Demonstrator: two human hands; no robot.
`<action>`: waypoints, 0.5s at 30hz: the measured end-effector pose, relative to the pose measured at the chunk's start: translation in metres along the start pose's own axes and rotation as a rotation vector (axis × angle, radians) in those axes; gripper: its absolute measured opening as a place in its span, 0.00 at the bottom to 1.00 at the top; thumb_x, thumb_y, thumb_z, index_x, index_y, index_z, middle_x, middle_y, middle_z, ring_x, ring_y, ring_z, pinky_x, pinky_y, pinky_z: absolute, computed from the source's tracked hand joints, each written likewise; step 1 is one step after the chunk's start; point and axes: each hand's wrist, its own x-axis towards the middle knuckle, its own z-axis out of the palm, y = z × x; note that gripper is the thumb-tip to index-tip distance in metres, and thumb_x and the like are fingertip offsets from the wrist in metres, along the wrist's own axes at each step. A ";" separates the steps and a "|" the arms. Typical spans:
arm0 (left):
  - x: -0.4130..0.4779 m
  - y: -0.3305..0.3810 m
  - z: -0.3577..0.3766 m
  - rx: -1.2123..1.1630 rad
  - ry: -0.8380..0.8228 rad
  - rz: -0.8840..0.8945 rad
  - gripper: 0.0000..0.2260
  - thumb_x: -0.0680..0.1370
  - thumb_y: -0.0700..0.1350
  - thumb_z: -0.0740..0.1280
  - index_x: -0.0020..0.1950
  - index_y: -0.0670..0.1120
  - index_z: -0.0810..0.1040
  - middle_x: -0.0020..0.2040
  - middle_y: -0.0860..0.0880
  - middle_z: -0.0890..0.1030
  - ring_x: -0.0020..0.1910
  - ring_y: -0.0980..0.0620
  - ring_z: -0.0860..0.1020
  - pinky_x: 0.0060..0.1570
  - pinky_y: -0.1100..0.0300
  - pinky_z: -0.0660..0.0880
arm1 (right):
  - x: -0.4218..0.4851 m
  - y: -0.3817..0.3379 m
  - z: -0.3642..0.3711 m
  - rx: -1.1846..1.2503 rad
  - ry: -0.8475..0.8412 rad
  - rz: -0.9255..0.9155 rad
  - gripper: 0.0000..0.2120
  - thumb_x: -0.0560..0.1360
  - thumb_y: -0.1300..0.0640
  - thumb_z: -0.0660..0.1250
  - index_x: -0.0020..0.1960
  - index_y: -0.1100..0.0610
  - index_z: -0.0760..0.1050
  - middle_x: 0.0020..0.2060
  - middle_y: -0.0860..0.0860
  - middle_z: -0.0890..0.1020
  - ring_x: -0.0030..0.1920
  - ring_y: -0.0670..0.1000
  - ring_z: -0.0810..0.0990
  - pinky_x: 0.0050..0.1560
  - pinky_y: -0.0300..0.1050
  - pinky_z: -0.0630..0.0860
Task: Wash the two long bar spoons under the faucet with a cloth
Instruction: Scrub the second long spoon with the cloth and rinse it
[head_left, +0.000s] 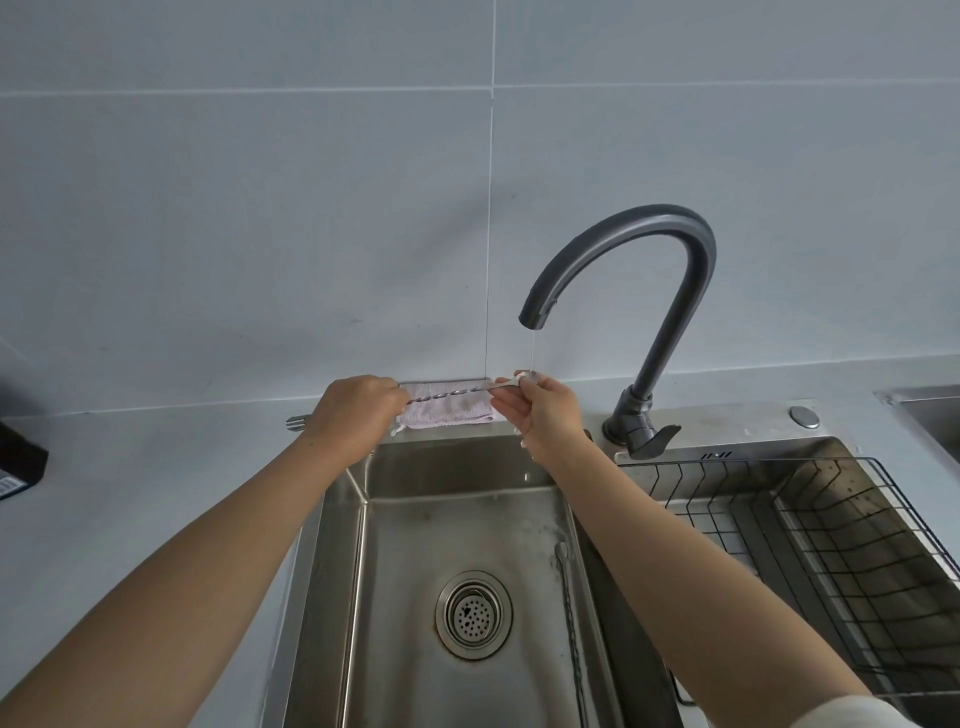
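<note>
head view: both hands (447, 410) hold bar spoon (451, 395); no legible writing.

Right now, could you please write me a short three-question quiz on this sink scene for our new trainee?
1. True or false: the cloth is in one of the hands.
2. Where is the second bar spoon? A) in the wire rack B) on the sink floor C) on the counter
3. Fill in: the water from the faucet runs as a thin ____.

Key
1. False: it lies on the ledge behind the sink; the left hand and right hand hold the first bar spoon by its ends.
2. B, near the right wall.
3. Stream, landing by the right-hand end of the spoon.
</note>
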 end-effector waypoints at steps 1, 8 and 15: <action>0.000 0.000 0.000 0.002 0.002 0.003 0.19 0.42 0.33 0.81 0.19 0.44 0.72 0.17 0.50 0.70 0.14 0.51 0.67 0.30 0.74 0.38 | 0.000 0.000 -0.002 -0.009 0.000 -0.016 0.08 0.77 0.68 0.60 0.41 0.60 0.70 0.34 0.56 0.81 0.30 0.48 0.83 0.38 0.40 0.81; 0.003 0.004 -0.001 0.009 0.013 0.007 0.19 0.42 0.32 0.80 0.21 0.44 0.73 0.18 0.49 0.71 0.15 0.50 0.70 0.30 0.74 0.40 | -0.005 -0.001 -0.002 -0.003 0.039 -0.034 0.10 0.79 0.61 0.59 0.40 0.60 0.71 0.34 0.55 0.81 0.32 0.49 0.82 0.40 0.42 0.81; 0.002 0.004 0.000 0.000 0.026 -0.004 0.19 0.42 0.30 0.80 0.20 0.43 0.72 0.17 0.49 0.70 0.14 0.49 0.70 0.29 0.74 0.41 | -0.012 0.000 -0.001 0.115 -0.005 -0.046 0.06 0.76 0.69 0.63 0.42 0.61 0.73 0.37 0.56 0.80 0.35 0.50 0.83 0.40 0.39 0.81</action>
